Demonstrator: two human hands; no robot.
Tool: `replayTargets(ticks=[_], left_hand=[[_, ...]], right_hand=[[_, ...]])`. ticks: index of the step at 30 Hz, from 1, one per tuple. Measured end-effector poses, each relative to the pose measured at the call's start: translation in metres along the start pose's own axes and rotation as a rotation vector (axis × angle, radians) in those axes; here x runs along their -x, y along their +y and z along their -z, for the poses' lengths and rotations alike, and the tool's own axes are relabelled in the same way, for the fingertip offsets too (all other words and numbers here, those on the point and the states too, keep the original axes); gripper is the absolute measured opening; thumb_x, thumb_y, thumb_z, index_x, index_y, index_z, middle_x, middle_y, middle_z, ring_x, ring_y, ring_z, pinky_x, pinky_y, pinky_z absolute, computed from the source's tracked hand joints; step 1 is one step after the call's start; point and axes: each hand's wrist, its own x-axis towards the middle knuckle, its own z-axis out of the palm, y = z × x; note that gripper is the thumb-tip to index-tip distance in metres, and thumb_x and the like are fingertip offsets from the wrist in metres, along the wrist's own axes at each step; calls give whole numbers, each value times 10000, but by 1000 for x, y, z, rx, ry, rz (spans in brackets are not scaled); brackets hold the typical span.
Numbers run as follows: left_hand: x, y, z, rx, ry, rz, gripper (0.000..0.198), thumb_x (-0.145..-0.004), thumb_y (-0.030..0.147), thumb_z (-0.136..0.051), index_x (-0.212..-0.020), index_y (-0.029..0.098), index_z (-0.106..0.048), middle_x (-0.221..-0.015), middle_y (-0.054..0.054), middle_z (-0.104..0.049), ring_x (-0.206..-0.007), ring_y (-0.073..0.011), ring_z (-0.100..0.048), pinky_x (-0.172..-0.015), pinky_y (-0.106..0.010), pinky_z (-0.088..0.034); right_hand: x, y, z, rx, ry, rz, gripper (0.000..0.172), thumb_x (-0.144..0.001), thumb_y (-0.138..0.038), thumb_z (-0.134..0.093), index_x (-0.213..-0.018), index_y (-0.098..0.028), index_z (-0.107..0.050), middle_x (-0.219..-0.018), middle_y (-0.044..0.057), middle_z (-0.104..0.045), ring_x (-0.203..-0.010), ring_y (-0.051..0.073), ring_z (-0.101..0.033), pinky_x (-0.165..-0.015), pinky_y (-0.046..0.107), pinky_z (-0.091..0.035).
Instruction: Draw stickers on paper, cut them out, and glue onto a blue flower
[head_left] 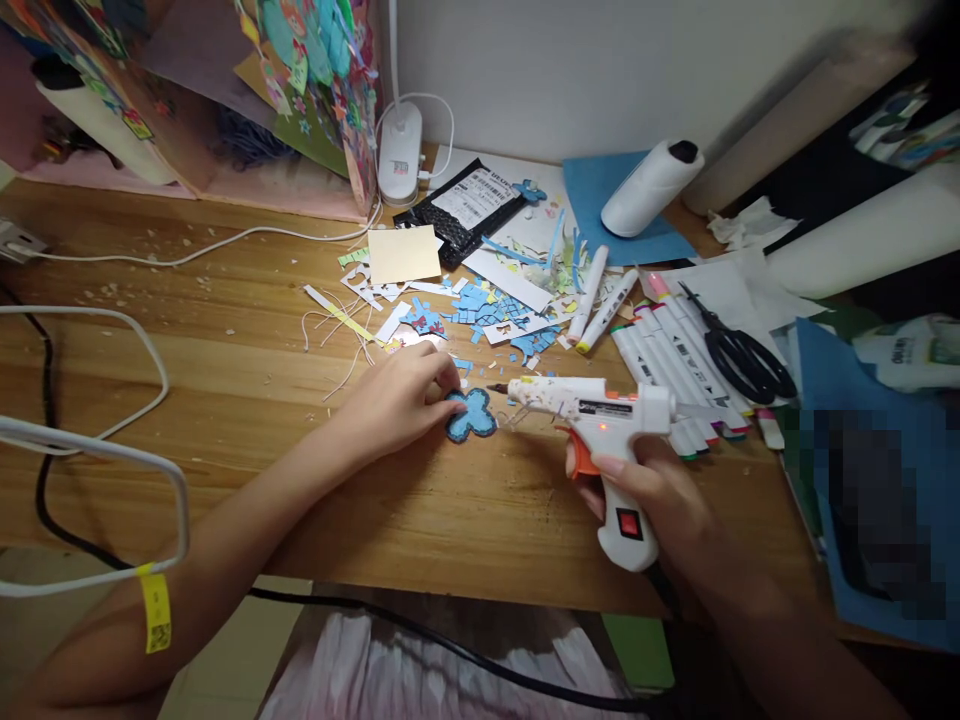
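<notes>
A small blue butterfly shape [471, 415] with a dark outline lies on the wooden table [315, 390]. The thumb of my left hand [409, 400] rests at its left edge, with the fingers curled in and pressed against it. My right hand [660, 490] is wrapped round a white hot glue gun [615, 420], its fingers at the orange trigger. The gun's nozzle points left and sits just above and right of the butterfly, with thin strands near the tip. A small orange light glows on the gun's body.
Blue and white paper scraps [495, 305] lie behind the butterfly. Several markers [675, 360] and black scissors [742, 350] are at the right. A white bottle [652, 188] lies on blue paper, near a black package [465, 210]. White cables [225, 240] cross the left side.
</notes>
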Motion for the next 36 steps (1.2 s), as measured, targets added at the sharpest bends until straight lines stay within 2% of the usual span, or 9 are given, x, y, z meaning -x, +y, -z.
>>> replayTargets(ticks=[4, 8, 11, 14, 17, 23, 27, 31, 36], left_hand=[[0, 3, 0, -37, -43, 15, 159, -795, 330, -588, -750, 178, -594, -820, -32, -576, -725, -156, -525, -597, -254, -363], [1, 5, 2, -112, -108, 55, 250, -817, 352, -557, -649, 168, -587, -724, -31, -578, -620, -139, -502, -542, -253, -316], [3, 5, 5, -149, -151, -13, 324, -844, 369, -508, -598, 167, -567, -656, -21, -547, -560, -124, -468, -512, -255, -280], [4, 5, 6, -99, -124, -121, 215, -794, 394, -576, -766, 182, -593, -801, -31, -561, -685, -148, -511, -571, -256, -339], [4, 6, 4, -50, -94, -172, 310, -730, 399, -649, -957, 203, -569, -956, -49, -533, -816, -179, -516, -648, -275, -384], [3, 8, 3, -27, -120, -165, 302, -725, 374, -665, -941, 197, -549, -912, -33, -518, -758, -157, -498, -604, -258, -382], [3, 7, 2, 101, -140, -151, 225, -744, 271, -649, -918, 191, -533, -840, -11, -536, -727, -140, -501, -594, -246, -393], [2, 5, -2, 342, -172, -72, 82, -822, 182, -522, -902, 183, -536, -805, -7, -585, -706, -124, -545, -622, -248, -436], [-1, 6, 1, 492, -157, -1, 119, -840, 186, -486, -892, 162, -590, -893, -41, -616, -812, -138, -579, -717, -263, -466]], right_hand=[[2, -3, 2, -102, 55, 35, 231, -746, -400, -485, -732, -180, -555, -551, 11, -519, -457, 130, -451, -427, 253, -349], [3, -5, 0, -224, 107, 56, 189, -713, -358, -509, -766, -178, -539, -644, 21, -542, -453, 117, -444, -417, 255, -345], [5, -7, -2, -262, 180, 57, 192, -693, -349, -509, -764, -171, -520, -608, 11, -530, -441, 112, -439, -412, 255, -344], [5, -8, -3, -249, 208, 81, 199, -680, -366, -505, -737, -175, -505, -535, -5, -503, -418, 110, -419, -403, 255, -334], [5, -8, -2, -229, 199, 87, 207, -700, -379, -478, -695, -174, -506, -501, 6, -506, -417, 117, -420, -399, 260, -321], [5, -3, -1, -241, 168, 119, 210, -720, -367, -489, -702, -167, -553, -514, 9, -519, -431, 118, -425, -404, 248, -313], [5, -3, 1, -211, 150, 98, 218, -715, -392, -503, -670, -188, -564, -502, 21, -518, -435, 139, -431, -410, 264, -332], [6, -6, 1, -206, 142, 102, 213, -705, -402, -500, -660, -203, -559, -495, 23, -507, -436, 145, -425, -412, 272, -329], [7, -7, -2, -214, 153, 109, 214, -705, -393, -486, -698, -195, -568, -488, 19, -496, -435, 140, -419, -408, 266, -318]])
